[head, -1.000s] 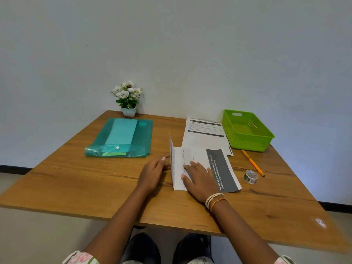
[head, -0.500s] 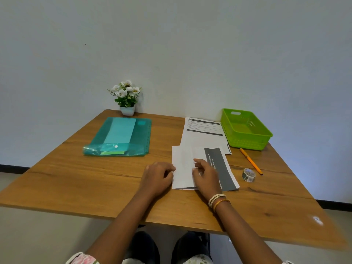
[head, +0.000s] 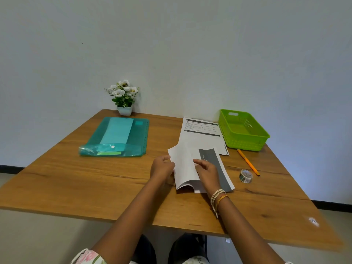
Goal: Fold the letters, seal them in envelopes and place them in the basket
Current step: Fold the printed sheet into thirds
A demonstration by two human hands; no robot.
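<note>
Two bare hands work at the middle of a wooden table (head: 57, 180), and we move across it from left to right. Farthest left lies a teal plastic document wallet (head: 116, 138) with pale envelopes showing through it, probably kept within reach for the sealing step; behind it, by the wall, stands a small pot of white flowers (head: 123, 96). Next comes our left hand (head: 162, 168), its fingers curled and pinching the left flap of the letter (head: 185, 168), lifting that flap to bring it over. Our right hand (head: 206, 171) pinches the paper at the fold and holds the sheet against the table. A second printed letter (head: 200, 134) lies flat just beyond, waiting its turn. Right of it sits the green basket (head: 245, 143), with nothing visible inside. An orange pen (head: 247, 161) and a roll of tape (head: 246, 176) lie near the right edge, probably for sealing.
</note>
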